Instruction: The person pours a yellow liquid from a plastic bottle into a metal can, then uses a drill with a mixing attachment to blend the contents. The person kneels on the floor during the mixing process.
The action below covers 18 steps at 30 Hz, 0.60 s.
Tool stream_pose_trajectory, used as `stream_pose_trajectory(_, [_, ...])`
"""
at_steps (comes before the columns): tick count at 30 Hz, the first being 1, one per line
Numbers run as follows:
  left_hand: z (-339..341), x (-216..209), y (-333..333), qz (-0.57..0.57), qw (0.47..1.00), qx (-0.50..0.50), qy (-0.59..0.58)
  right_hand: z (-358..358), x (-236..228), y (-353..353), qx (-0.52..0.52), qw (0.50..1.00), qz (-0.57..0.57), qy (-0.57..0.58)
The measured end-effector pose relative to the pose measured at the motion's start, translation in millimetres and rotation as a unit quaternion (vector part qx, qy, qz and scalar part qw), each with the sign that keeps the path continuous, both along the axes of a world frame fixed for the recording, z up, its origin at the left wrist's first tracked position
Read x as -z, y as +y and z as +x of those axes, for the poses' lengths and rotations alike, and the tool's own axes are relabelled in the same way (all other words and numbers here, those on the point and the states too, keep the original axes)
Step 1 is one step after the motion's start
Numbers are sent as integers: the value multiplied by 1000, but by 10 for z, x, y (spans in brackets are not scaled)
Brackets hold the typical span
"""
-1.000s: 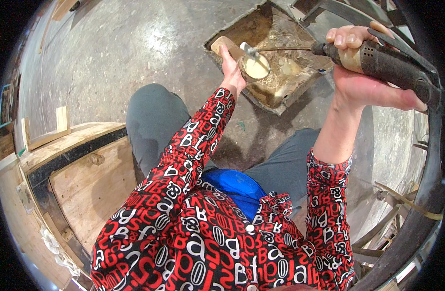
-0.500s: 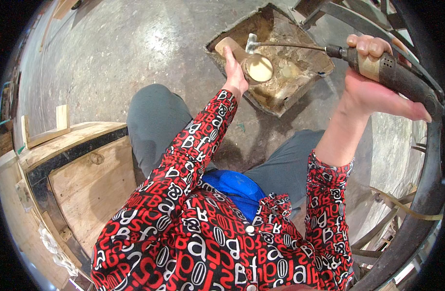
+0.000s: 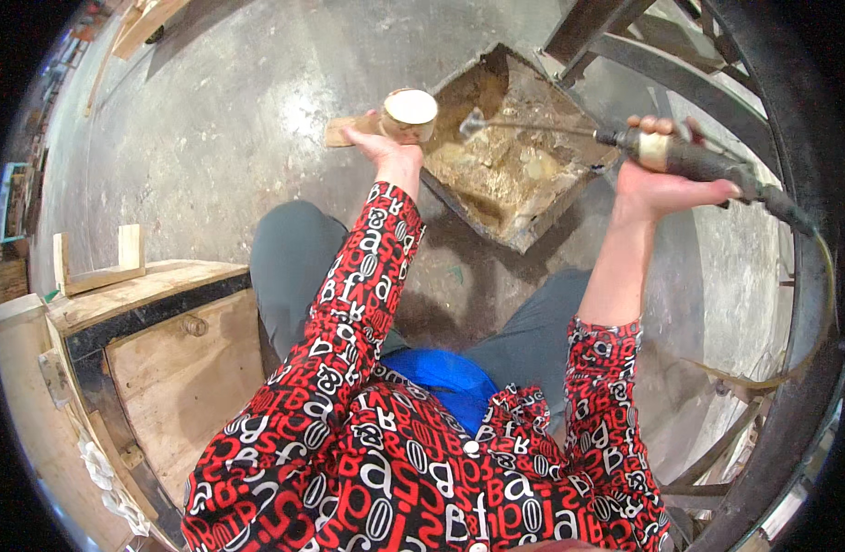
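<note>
At the left edge of a shallow, square, stained tray (image 3: 466, 215), my left hand (image 3: 387, 150) is closed round a wooden piece (image 3: 339, 134). A short round part (image 3: 411, 108) with a pale cream top sits at its right end; whether the two are one piece I cannot tell. On the right, my right hand (image 3: 671, 187) grips a dark corded hand tool (image 3: 707, 164) with a light band on its body. From it a thin rod runs left over the tray, ending in a small T-shaped metal head (image 3: 473, 124). A gap separates the head from the round part.
Brownish crust and pale lumps coat the tray, which lies on a grey concrete floor (image 3: 211, 138). A dark metal frame (image 3: 735, 101) curves along the right side, with a thin cord (image 3: 822, 304) hanging near it. A wooden cabinet (image 3: 183, 368) stands at my left.
My left hand has moved left, taking the wooden piece from over the tray to its left edge. My right hand has come slightly down and left with the tool. The view has shifted somewhat.
</note>
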<state>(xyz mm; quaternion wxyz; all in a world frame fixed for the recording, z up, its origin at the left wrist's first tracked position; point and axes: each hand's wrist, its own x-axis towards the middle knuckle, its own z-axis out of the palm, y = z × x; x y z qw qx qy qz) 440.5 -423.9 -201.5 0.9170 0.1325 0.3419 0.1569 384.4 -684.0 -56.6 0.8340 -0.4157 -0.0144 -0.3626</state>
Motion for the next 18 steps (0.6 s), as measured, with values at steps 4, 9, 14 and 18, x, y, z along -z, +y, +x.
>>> stream_pose_trajectory(4, [106,-307,339,40,999,13,-31,187,645,-1,77,989,100,81])
stream_pose_trajectory(9, [-34,-664,-45,111,977,165,-72,192,1805,-510,181,921,288,188])
stream_pose_trajectory(14, [-370,-511,-53,114,966,232,0,-12,2549,-511,160,871,319,337])
stream_pose_trajectory(18, [-324,-325,-296,71,962,262,-14,-222,2506,-1184,132,871,238,408])
